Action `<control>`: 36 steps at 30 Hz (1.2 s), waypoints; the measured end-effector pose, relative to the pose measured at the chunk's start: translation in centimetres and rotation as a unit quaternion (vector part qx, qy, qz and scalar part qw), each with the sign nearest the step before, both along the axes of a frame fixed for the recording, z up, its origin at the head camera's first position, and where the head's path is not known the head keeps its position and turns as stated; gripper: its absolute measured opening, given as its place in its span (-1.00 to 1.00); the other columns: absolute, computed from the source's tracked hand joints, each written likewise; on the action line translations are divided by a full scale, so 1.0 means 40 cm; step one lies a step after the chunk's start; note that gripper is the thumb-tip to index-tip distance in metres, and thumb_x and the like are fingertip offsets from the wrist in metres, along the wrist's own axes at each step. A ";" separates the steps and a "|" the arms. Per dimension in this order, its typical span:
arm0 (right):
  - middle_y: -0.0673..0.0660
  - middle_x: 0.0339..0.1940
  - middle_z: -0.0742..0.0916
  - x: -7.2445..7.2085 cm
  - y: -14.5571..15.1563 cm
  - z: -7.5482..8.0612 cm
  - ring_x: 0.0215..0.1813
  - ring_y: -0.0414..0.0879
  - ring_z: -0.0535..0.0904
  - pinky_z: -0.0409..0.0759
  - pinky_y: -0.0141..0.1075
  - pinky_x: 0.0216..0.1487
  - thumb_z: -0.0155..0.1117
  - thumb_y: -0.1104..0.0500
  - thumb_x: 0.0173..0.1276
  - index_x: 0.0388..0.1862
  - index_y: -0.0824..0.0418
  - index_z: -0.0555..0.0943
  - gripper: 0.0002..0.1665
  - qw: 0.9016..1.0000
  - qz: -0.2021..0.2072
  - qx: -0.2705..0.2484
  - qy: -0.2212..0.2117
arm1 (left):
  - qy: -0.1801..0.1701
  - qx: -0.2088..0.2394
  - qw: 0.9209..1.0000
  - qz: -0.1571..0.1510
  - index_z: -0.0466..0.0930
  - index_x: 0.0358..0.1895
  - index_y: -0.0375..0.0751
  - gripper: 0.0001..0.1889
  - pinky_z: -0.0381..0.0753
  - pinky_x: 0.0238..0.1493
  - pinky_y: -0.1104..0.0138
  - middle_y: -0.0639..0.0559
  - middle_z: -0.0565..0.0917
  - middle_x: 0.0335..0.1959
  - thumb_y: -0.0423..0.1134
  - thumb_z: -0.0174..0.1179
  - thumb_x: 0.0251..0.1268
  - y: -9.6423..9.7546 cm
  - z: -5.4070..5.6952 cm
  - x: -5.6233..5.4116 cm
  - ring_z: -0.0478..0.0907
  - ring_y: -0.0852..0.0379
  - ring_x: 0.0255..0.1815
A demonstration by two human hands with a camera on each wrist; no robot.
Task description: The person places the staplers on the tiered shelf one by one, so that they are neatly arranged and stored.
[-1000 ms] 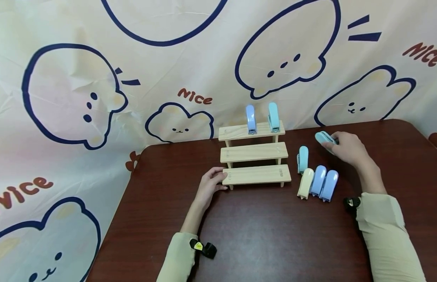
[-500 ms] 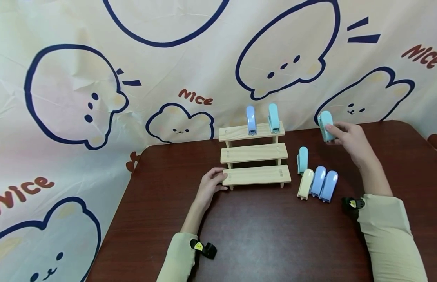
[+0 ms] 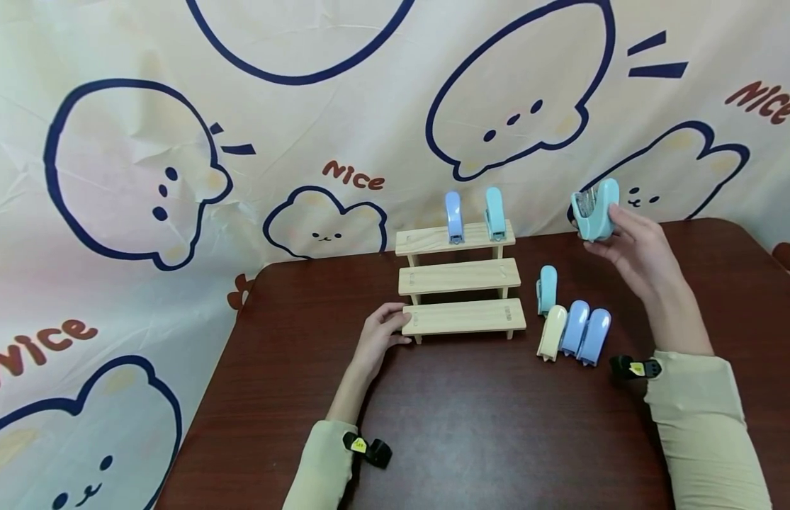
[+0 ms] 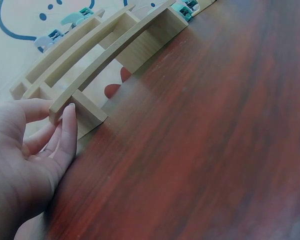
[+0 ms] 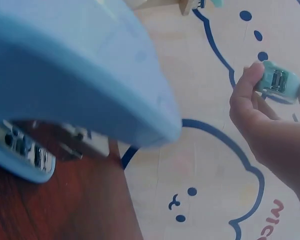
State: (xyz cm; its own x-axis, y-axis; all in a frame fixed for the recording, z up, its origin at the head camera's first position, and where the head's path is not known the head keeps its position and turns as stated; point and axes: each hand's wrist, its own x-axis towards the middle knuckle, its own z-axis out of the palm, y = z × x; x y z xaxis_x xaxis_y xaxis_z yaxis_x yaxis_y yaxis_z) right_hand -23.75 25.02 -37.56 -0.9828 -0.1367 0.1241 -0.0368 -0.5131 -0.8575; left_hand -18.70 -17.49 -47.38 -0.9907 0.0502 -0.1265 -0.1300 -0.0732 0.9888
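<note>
My right hand (image 3: 643, 258) holds a teal stapler (image 3: 596, 212) up over the back right of the table, its metal inside showing toward the left. In the right wrist view, fingers grip that stapler (image 5: 277, 82) by its sides. My left hand (image 3: 377, 338) pinches the left end of the lowest board of a three-step wooden stand (image 3: 461, 319), as the left wrist view shows at the board's end (image 4: 65, 102). On the top step stand a blue stapler (image 3: 454, 216) and a teal stapler (image 3: 494, 212), side by side. The two lower steps carry nothing.
Right of the stand, another teal stapler (image 3: 547, 290) lies behind a cream stapler (image 3: 552, 333) and two blue staplers (image 3: 575, 327). A blue stapler (image 5: 80, 75) looms close in the right wrist view. Behind the dark wooden table (image 3: 484, 425) hangs a printed cloth (image 3: 343, 120).
My right hand has lifted the teal stapler from near the tabletop and turned it upright, then rotated it so its inner metal shows. The left hand and stand have stayed put.
</note>
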 end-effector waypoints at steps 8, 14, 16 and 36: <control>0.28 0.64 0.09 0.013 -0.026 0.020 0.12 -0.07 0.63 0.75 -0.29 -0.03 0.11 0.08 0.65 0.72 0.17 -0.01 -0.17 0.999 -0.017 -0.039 -0.002 | 0.003 -0.002 1.000 -0.001 0.54 0.22 -0.41 -0.64 0.74 -0.28 0.34 -0.03 0.64 -0.14 -0.30 0.25 0.48 0.000 0.001 0.001 0.61 0.13 -0.17; 0.31 0.58 0.19 0.020 -0.038 0.040 0.10 0.01 0.73 0.75 -0.25 0.04 0.10 0.06 0.65 0.73 0.20 -0.06 -0.13 0.999 -0.007 -0.039 0.009 | 0.003 -0.001 1.000 0.000 0.55 0.21 -0.41 -0.65 0.74 -0.29 0.34 -0.02 0.64 -0.14 -0.31 0.24 0.48 0.002 0.005 0.002 0.61 0.13 -0.17; 0.29 0.59 0.18 0.023 -0.040 0.047 0.10 0.03 0.73 0.75 -0.24 0.05 0.09 0.06 0.66 0.73 0.18 -0.08 -0.13 0.999 -0.009 -0.041 0.010 | 0.002 -0.001 1.000 0.001 0.55 0.22 -0.42 -0.65 0.74 -0.30 0.34 -0.02 0.65 -0.14 -0.32 0.24 0.48 0.002 0.007 0.003 0.61 0.13 -0.17; 0.31 0.51 0.35 0.042 -0.105 0.092 0.03 0.02 0.77 0.75 -0.23 -0.01 0.30 0.17 0.53 0.54 0.36 0.36 -0.30 0.995 -0.083 -0.055 0.010 | 0.005 -0.004 1.000 -0.003 0.54 0.23 -0.42 -0.64 0.74 -0.28 0.34 -0.03 0.64 -0.13 -0.32 0.24 0.48 -0.001 0.009 0.005 0.60 0.13 -0.15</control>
